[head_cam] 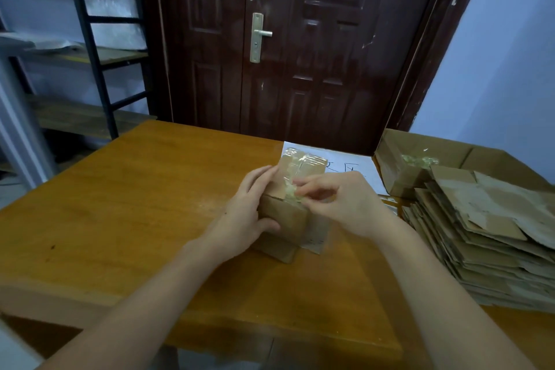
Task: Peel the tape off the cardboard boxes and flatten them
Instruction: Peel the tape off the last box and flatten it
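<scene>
A small brown cardboard box [288,219] stands on the wooden table [135,204] in the middle of the view. Its far flap [303,164] sticks up, covered in clear tape. My left hand [243,213] grips the box's left side, thumb on the near face. My right hand [339,201] pinches a crumpled strip of clear tape [292,195] at the top seam of the box. A torn bit of paper label hangs off the box's lower right side.
A tall stack of flattened cardboard [486,237] lies at the right. Behind it an open cardboard carton [399,165] holds balled-up tape [419,161]. A white sheet with writing [345,165] lies beyond the box. A dark door and a metal shelf stand behind the table.
</scene>
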### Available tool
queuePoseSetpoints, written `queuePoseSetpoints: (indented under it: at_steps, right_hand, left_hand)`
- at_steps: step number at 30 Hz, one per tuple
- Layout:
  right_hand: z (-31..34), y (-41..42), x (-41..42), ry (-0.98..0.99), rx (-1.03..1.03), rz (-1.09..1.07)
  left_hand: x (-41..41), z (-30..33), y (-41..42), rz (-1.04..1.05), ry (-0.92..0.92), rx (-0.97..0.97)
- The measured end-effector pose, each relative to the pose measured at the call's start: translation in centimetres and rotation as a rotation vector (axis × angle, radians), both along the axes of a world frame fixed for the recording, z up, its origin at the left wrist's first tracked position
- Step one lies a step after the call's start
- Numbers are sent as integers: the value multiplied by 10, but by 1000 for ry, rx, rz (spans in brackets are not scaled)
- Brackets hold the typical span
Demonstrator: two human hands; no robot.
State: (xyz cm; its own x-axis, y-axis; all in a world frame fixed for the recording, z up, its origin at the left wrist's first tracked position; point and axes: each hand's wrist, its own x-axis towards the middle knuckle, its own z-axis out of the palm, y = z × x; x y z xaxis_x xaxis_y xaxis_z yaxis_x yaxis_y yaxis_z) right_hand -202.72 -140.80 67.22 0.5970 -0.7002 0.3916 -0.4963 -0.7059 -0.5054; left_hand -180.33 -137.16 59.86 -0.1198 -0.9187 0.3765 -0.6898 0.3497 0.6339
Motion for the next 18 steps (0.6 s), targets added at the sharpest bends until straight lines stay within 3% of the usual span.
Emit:
queuePoseSetpoints:
  at_steps: [3,6,10,15,18]
  right_hand:
    - [1,0,6,-22,72,1]
    - [3,-3,14,6,122,-2]
    - [14,-11,12,151,159,68]
    - [24,-23,4,255,110,33]
    - [18,-26,-2,177,176,35]
  left_hand:
    - [-11,-14,10,76,95,-90]
    - [-32,-14,14,60,227,-42]
    - [-42,-6,4,178,164,-57]
    - [-20,2,-8,-14,79,9]
    - [-5,8,-15,-122,107,87]
